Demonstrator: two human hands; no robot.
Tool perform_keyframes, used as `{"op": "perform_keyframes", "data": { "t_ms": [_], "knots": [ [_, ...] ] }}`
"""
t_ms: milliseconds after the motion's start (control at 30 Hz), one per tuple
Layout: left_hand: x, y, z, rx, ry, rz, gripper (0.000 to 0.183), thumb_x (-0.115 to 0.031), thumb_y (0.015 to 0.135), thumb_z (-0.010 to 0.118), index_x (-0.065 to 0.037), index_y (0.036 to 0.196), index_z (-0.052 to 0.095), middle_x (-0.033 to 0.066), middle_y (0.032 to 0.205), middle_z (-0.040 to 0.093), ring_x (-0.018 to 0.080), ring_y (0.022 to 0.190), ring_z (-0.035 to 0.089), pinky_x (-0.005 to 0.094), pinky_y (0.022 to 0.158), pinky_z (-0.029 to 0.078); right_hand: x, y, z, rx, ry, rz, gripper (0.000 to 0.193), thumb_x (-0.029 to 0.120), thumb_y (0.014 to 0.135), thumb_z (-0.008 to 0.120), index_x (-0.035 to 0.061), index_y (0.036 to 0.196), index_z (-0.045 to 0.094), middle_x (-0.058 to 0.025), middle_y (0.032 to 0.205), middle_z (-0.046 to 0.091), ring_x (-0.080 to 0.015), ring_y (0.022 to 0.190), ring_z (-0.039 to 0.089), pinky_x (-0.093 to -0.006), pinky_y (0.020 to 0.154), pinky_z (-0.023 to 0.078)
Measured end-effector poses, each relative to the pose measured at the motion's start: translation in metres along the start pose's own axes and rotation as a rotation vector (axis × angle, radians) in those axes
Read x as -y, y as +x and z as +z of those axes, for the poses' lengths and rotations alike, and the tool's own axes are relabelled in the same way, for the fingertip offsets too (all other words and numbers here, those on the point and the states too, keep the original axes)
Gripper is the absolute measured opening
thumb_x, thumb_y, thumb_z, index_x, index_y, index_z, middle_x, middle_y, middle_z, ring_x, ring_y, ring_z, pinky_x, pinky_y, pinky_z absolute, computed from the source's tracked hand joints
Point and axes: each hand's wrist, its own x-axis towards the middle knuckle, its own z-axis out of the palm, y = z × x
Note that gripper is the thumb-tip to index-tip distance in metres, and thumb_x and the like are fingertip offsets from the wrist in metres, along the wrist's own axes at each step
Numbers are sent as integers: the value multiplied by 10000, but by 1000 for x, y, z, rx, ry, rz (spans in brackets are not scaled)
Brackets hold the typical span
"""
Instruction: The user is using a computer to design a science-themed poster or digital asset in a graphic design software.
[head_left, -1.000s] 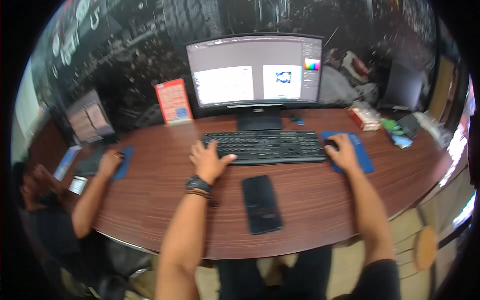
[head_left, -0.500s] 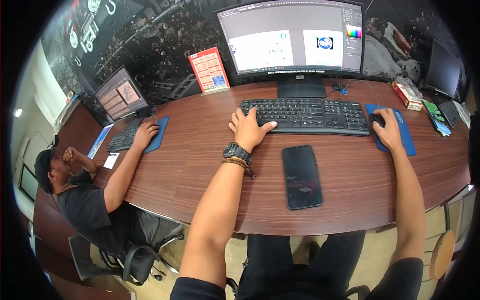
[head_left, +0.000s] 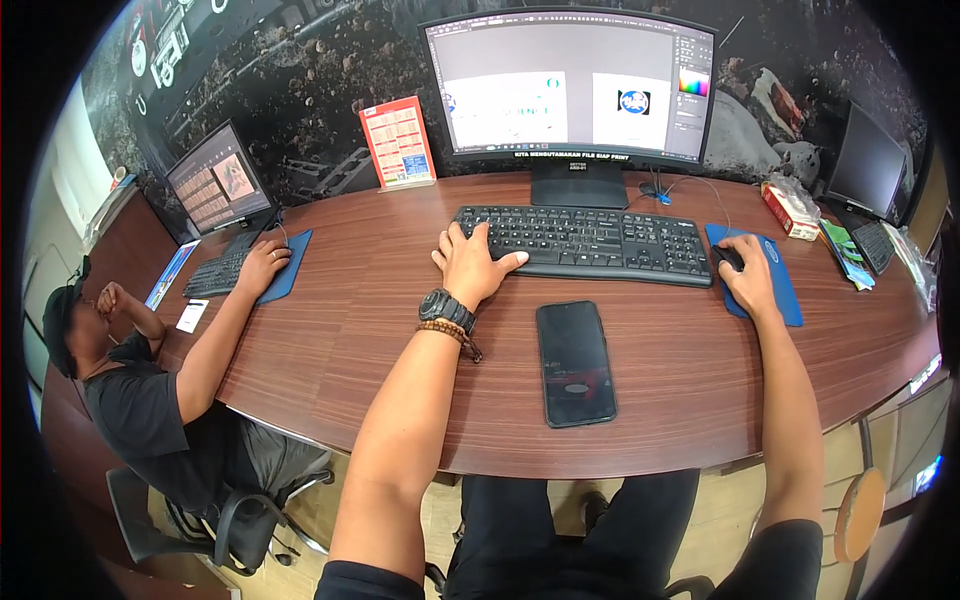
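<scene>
Our left hand spreads over the left end of a black, many-keyed keyboard, grip apart. Our right hand holds a rounded black mouse in a curled grip on a thin blue mat. Nearer us, a glossy rectangular smartphone lies flat; bare wood-grained worktop runs to the front edge.

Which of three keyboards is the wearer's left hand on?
The middle keyboard, before the curved monitor: the left hand rests on its left end; the left keyboard and right keyboard lie apart.
</scene>
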Motion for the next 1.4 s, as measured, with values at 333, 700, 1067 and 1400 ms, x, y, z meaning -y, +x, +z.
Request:
{"op": "perform_keyframes", "data": {
  "t_ms": [333, 700, 1067, 1400],
  "knots": [
    [2, 2, 0, 20, -13, -7, 867, -586, 782, 768, -41, 1411, 524, 315, 1508, 320, 472, 1429, 242, 653, 1142, 186, 1, 1, 1, 7, -18, 7, 314, 144, 773, 645, 47, 1069, 684, -144, 1128, 606, -357, 1092, 595, -423, 957, 484],
    [1, 1, 1, -1, -7, 10, 843, -580, 778, 773, -12, 1367, 568, 307, 1482, 359, 466, 1414, 272, 639, 1137, 215, 2, 1, 1, 4, -7, 11, 309, 144, 785, 636, 42, 1071, 690, -143, 1117, 609, -348, 1082, 599, -413, 955, 484],
    [6, 0, 6, -17, -9, 20, 836, -573, 770, 783, -5, 1349, 583, 303, 1470, 377, 463, 1398, 293, 630, 1124, 231, 4, 0, 2, 2, 9, -17, 313, 143, 784, 639, 30, 1071, 687, -158, 1108, 605, -355, 1070, 600, -418, 948, 487],
    [1, 0, 3, -20, 10, 18, 802, -580, 787, 772, -16, 1331, 600, 315, 1449, 399, 459, 1387, 316, 569, 1136, 255, 0, 1, 2, -14, -3, -15, 315, 139, 775, 648, 31, 1067, 692, -162, 1101, 608, -358, 1059, 603, -418, 939, 492]
  ]
}}
